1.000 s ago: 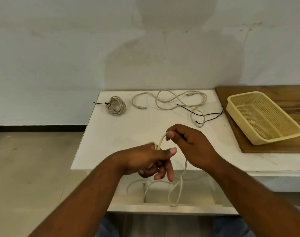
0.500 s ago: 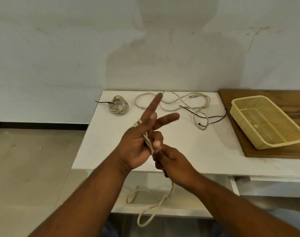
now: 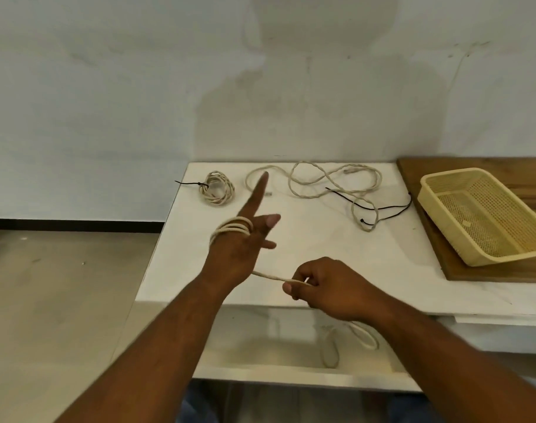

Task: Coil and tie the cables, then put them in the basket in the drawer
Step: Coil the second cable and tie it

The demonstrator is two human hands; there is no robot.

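My left hand (image 3: pixel 240 248) is raised over the white table (image 3: pixel 321 257), fingers spread, with a beige cable (image 3: pixel 234 228) looped several times around its fingers. My right hand (image 3: pixel 327 286) pinches the same cable just to the right and holds a short stretch taut. The cable's tail (image 3: pixel 363 334) hangs below into the open drawer (image 3: pixel 291 370). A coiled, tied cable (image 3: pixel 218 188) lies at the table's far left. A loose beige cable (image 3: pixel 330 183) sprawls along the far edge, with a black tie (image 3: pixel 382 207) across it. The yellow basket (image 3: pixel 486 215) sits on the right.
The basket rests on a wooden board (image 3: pixel 498 273) at the table's right end, not in the drawer. A white wall stands behind the table. Bare floor lies to the left.
My left hand has turned and stretched its fingers out, with more cable loops on them. My right hand has moved right and down, drawing the cable taut.
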